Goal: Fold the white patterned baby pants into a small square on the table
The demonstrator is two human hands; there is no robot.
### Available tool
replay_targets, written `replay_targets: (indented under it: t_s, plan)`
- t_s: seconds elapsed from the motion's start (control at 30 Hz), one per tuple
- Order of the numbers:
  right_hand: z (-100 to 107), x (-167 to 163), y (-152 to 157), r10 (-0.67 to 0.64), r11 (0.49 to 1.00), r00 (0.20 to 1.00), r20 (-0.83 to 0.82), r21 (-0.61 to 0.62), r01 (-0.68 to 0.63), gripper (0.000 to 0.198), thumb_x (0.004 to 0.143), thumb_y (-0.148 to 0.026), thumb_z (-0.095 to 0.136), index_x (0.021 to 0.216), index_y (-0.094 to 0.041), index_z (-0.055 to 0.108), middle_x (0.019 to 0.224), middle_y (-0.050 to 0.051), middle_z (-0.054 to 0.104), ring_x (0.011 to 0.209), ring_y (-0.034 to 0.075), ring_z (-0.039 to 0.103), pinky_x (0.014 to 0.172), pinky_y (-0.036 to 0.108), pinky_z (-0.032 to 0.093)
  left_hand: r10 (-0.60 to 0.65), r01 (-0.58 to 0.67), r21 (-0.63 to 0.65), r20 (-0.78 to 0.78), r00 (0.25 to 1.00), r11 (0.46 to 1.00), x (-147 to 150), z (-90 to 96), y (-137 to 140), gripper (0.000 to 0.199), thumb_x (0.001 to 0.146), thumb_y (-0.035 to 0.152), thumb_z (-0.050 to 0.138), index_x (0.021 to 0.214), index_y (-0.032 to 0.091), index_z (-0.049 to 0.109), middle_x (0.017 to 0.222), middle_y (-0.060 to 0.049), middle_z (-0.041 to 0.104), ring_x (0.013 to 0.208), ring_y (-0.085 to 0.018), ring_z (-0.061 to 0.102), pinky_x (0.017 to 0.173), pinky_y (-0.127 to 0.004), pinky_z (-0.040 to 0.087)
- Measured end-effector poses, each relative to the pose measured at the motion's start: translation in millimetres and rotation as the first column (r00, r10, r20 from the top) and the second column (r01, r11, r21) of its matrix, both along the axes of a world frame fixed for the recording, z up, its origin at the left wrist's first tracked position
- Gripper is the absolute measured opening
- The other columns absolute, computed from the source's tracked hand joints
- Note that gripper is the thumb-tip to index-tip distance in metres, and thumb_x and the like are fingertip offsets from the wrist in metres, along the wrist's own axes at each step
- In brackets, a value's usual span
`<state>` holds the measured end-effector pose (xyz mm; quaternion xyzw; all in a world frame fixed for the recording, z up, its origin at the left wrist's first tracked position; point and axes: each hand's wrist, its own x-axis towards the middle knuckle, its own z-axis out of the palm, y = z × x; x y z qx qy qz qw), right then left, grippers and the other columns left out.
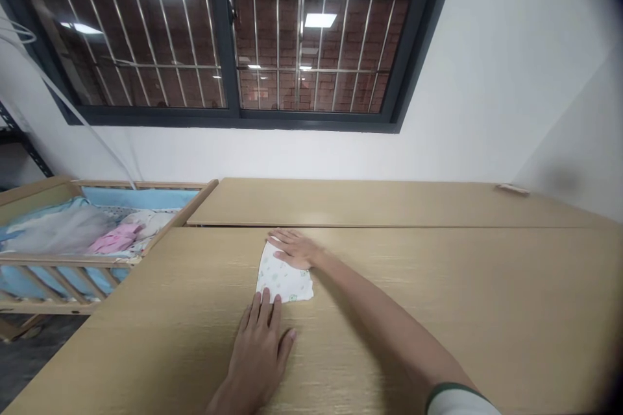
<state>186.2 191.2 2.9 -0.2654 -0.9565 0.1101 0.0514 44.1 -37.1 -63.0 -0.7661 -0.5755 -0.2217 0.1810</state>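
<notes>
A small white cloth [285, 279] with a faint green print lies flat, folded, on the light wooden table [413, 311]. My right hand [293, 249] rests palm down over its far edge, fingers stretched out to the left. At the near left edge of the cloth, the fingertips of my left hand [260, 347] touch it. That hand is flat too, its fingers pointing away from me and its thumb apart. What kind of cloth piece it is, I cannot tell.
Left of the table stands a wooden crib [92, 262] with blue padding, sheer netting and a pink cloth [117, 238]. Behind the table runs a second wooden surface [341, 201] with a small flat object [512, 189] on its far right. A barred window [233, 120] is above.
</notes>
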Motion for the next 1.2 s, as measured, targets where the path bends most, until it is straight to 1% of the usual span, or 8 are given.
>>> replay_targets:
  t_s: [0.23,0.37,0.47,0.7,0.8,0.9,1.03,1.2]
  plan:
    - [11.9,6.4,-28.4,-0.042,0.983,0.997,-0.065,0.174,0.053,0.063,0.103,-0.050,0.030,0.157,-0.019,0.028,0.165,0.011,0.017,0.151,0.028,0.015,0.121,0.048,0.013,-0.125,0.133,-0.153,0.056,0.991,0.979,-30.5,5.5,21.3,0.039,0.101,0.028,0.038,0.128,0.014,0.062,0.134,-0.014,0.062,0.126,-0.028,0.056,0.103,-0.045,0.050]
    - [32.6,25.6,-71.7,-0.091,0.983,0.987,-0.134,0.145,0.111,0.050,0.099,-0.047,0.044,0.140,-0.018,0.052,0.142,0.017,0.050,0.128,0.032,0.046,0.109,0.051,0.032,-0.240,0.282,-0.240,0.189,0.952,0.929,-65.3,16.5,43.3,0.033,0.101,0.022,0.038,0.119,0.020,0.065,0.122,-0.007,0.068,0.117,-0.021,0.062,0.102,-0.038,0.051]
    - [40.9,43.1,-105.6,-0.098,0.992,0.990,-0.102,0.074,0.106,0.045,0.097,-0.052,0.048,0.121,-0.017,0.063,0.116,0.015,0.064,0.108,0.030,0.058,0.102,0.049,0.040,-0.331,0.379,-0.218,0.225,0.916,0.899,-78.5,24.5,54.2,0.029,0.101,0.023,0.040,0.112,0.023,0.067,0.119,-0.006,0.068,0.114,-0.020,0.062,0.101,-0.037,0.052]
    - [14.7,67.9,-162.8,-0.185,0.978,0.973,-0.137,0.072,0.196,0.036,0.098,-0.033,0.047,0.125,-0.015,0.060,0.135,0.016,0.057,0.125,0.031,0.052,0.108,0.045,0.038,-0.302,0.384,-0.304,0.284,0.910,0.872,-73.6,41.9,49.7,0.028,0.103,0.031,0.036,0.104,0.023,0.063,0.103,-0.005,0.068,0.098,-0.021,0.063,0.091,-0.039,0.051]
    - [11.2,68.9,-176.6,-0.207,0.973,0.966,-0.157,0.075,0.220,0.032,0.099,-0.023,0.038,0.119,-0.016,0.062,0.123,0.014,0.064,0.118,0.029,0.056,0.106,0.046,0.039,-0.264,0.398,-0.338,0.377,0.888,0.853,-68.3,53.0,38.8,0.028,0.103,0.036,0.036,0.105,0.023,0.061,0.102,-0.004,0.067,0.097,-0.020,0.062,0.090,-0.037,0.050]
    - [23.2,64.8,-176.0,-0.259,0.965,0.945,-0.201,-0.004,0.264,0.029,0.098,-0.021,0.037,0.114,-0.016,0.061,0.107,0.012,0.066,0.100,0.027,0.060,0.095,0.043,0.045,-0.221,0.378,-0.307,0.441,0.870,0.873,-63.0,67.0,36.0,0.029,0.103,0.038,0.034,0.104,0.022,0.059,0.101,-0.005,0.065,0.096,-0.021,0.061,0.086,-0.036,0.050]
    - [39.5,53.9,-146.4,-0.348,0.937,0.869,-0.353,-0.138,0.320,0.025,0.099,-0.024,0.037,0.111,-0.018,0.058,0.110,0.010,0.060,0.102,0.023,0.058,0.092,0.036,0.046,-0.137,0.245,-0.209,0.426,0.894,0.947,-56.3,78.5,59.0,0.030,0.103,0.035,0.031,0.103,0.020,0.057,0.100,-0.007,0.063,0.096,-0.022,0.060,0.087,-0.037,0.048]
    - [22.8,39.7,-92.5,-0.489,0.872,0.737,-0.468,-0.248,0.421,0.019,0.098,-0.027,0.039,0.106,-0.019,0.054,0.108,0.010,0.059,0.103,0.022,0.057,0.091,0.037,0.046,-0.010,0.071,-0.202,0.290,0.957,0.977,-46.5,67.5,109.0,0.027,0.102,0.022,0.030,0.104,0.017,0.057,0.101,-0.010,0.062,0.098,-0.024,0.060,0.091,-0.038,0.046]
